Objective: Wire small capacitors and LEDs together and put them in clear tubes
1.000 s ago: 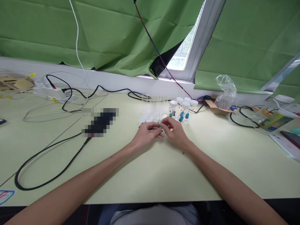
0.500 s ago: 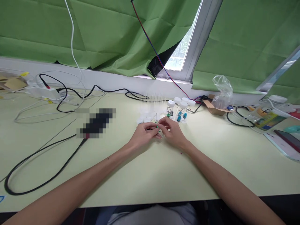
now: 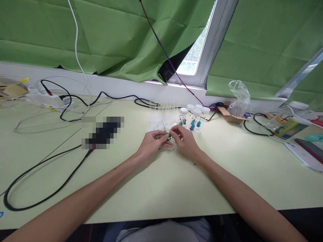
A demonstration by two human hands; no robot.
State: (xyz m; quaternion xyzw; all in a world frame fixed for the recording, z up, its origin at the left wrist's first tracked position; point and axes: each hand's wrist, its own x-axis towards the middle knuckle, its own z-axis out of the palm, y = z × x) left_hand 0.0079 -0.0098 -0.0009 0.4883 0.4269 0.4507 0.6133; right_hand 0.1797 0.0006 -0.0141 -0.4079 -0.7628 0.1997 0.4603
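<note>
My left hand (image 3: 152, 143) is closed, fingertips pinching a small green-and-black part (image 3: 169, 135) with thin wire-like leads sticking up from it. Close against it from the right, my right hand (image 3: 186, 141) has its thumb and forefinger pinched at the part's edge. Exactly what the part is cannot be made out at this size. Just beyond the hands stand several clear vials with white caps (image 3: 183, 110), with blue or green pieces (image 3: 192, 127) inside. Behind my left hand is a cluster of clear, upright thin tubes (image 3: 164, 112).
A tiny red piece (image 3: 194, 164) lies by my right wrist. Left is a pixelated dark device (image 3: 104, 132) with a looped black cable (image 3: 50, 201). An open cardboard box (image 3: 230, 116) with a plastic bag stands back right. A phone (image 3: 311, 151) rests at the right edge.
The part between my fingertips has turned a little: its leads now lean to the left, and a dark side of it shows. Both hands stay in nearly the same place.
</note>
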